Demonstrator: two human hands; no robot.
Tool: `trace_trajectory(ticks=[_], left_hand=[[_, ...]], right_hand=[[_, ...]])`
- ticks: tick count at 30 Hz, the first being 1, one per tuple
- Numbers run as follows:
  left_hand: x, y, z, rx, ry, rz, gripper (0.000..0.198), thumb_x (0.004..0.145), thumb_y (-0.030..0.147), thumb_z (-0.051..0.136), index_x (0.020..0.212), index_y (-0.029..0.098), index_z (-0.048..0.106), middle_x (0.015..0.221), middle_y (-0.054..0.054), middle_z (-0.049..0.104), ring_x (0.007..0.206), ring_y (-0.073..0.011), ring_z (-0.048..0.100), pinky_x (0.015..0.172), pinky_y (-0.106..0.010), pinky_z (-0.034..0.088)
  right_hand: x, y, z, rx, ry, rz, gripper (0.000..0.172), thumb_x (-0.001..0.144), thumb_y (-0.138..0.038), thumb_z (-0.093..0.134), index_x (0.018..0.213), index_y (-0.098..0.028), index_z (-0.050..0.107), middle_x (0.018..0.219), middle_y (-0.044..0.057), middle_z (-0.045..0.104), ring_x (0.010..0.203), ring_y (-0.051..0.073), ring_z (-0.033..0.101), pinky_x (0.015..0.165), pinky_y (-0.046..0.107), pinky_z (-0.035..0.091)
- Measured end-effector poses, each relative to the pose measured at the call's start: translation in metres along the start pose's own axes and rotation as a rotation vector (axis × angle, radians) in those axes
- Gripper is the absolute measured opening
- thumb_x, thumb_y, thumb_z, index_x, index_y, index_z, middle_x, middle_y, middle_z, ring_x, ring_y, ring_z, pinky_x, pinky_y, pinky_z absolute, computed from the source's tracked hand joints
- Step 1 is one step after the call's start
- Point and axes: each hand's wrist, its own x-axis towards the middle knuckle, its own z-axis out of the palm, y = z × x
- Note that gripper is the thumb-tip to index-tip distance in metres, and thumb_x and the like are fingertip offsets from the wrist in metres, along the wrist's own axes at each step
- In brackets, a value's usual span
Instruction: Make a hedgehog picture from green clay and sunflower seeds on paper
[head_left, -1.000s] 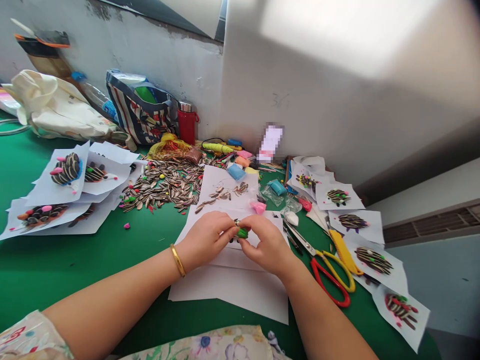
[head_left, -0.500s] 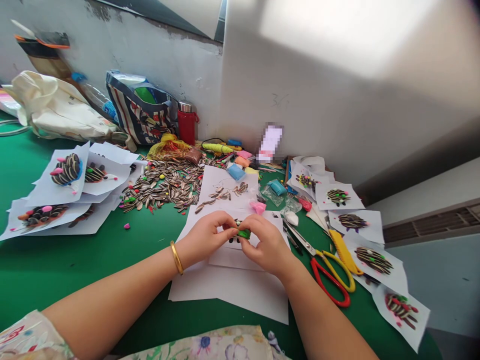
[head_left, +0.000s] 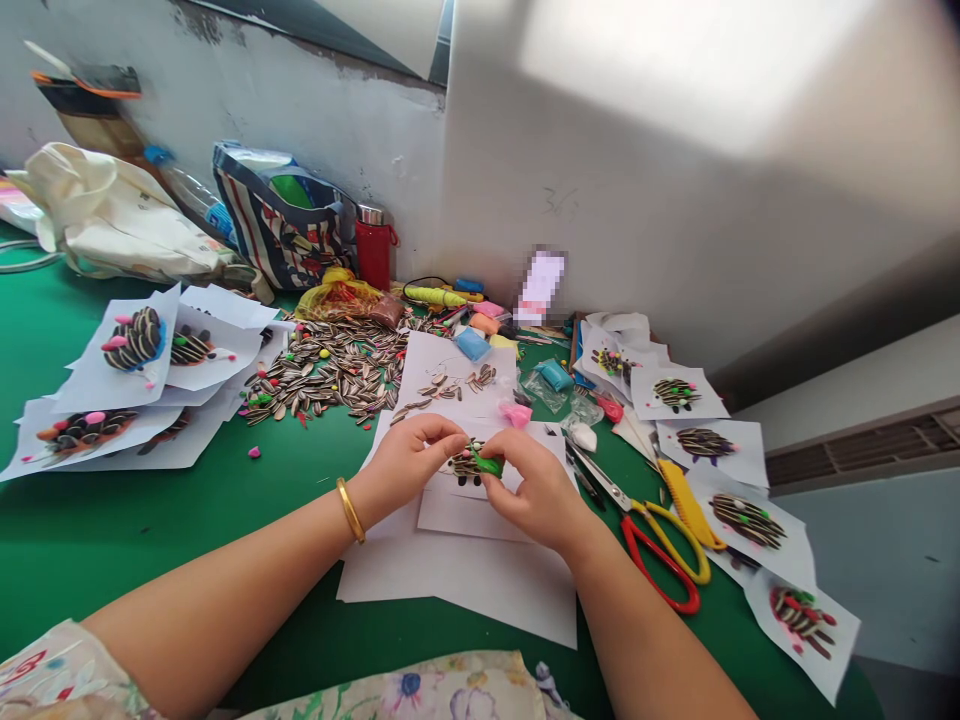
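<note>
Further left than before, the left hand has its fingertips together, whether gripping anything I cannot tell; the right hand pinches green clay over the seed figure on paper. The clay looks light, soft, easily torn: best held by its thick end. Beneath lies a green desk, against a scuffed wall.
</note>
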Motion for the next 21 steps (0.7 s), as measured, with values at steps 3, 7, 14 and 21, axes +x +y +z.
trace_trajectory(ticks=[3, 7, 14, 21], left_hand=[[0.001, 0.0, 0.0, -0.041, -0.018, -0.032, 0.02, 0.082, 0.036, 0.065, 0.087, 0.019, 0.074, 0.089, -0.005, 0.073, 0.085, -0.0192, 0.064, 0.078, -0.03, 0.049], [0.0, 0.001, 0.003, -0.069, -0.037, -0.069, 0.019, 0.077, 0.033, 0.069, 0.088, 0.02, 0.076, 0.09, -0.005, 0.074, 0.085, -0.0201, 0.066, 0.078, -0.031, 0.051], [-0.001, 0.002, 0.007, -0.091, -0.013, -0.08, 0.015, 0.076, 0.033, 0.069, 0.076, 0.018, 0.068, 0.077, -0.002, 0.068, 0.075, -0.0166, 0.061, 0.068, -0.027, 0.048], [0.002, -0.001, 0.0, -0.309, 0.076, -0.162, 0.027, 0.08, 0.044, 0.068, 0.087, 0.018, 0.07, 0.083, -0.003, 0.069, 0.08, -0.0172, 0.06, 0.074, -0.029, 0.048]], right_hand=[[0.0, 0.0, 0.0, 0.009, 0.02, -0.003, 0.015, 0.081, -0.014, 0.057, 0.095, -0.021, 0.056, 0.087, 0.001, 0.06, 0.08, 0.015, 0.054, 0.074, 0.028, 0.044], [0.0, -0.001, 0.001, 0.009, 0.013, -0.014, 0.015, 0.082, -0.014, 0.056, 0.095, -0.021, 0.057, 0.088, 0.002, 0.06, 0.082, 0.016, 0.055, 0.075, 0.029, 0.044], [0.0, 0.0, 0.003, -0.016, -0.014, 0.0, 0.015, 0.082, -0.016, 0.057, 0.096, -0.022, 0.058, 0.087, 0.002, 0.06, 0.08, 0.016, 0.055, 0.074, 0.029, 0.044], [0.002, 0.016, -0.019, -0.242, 0.063, 0.216, 0.013, 0.088, -0.024, 0.053, 0.099, -0.022, 0.06, 0.089, 0.002, 0.063, 0.082, 0.017, 0.056, 0.071, 0.028, 0.041]])
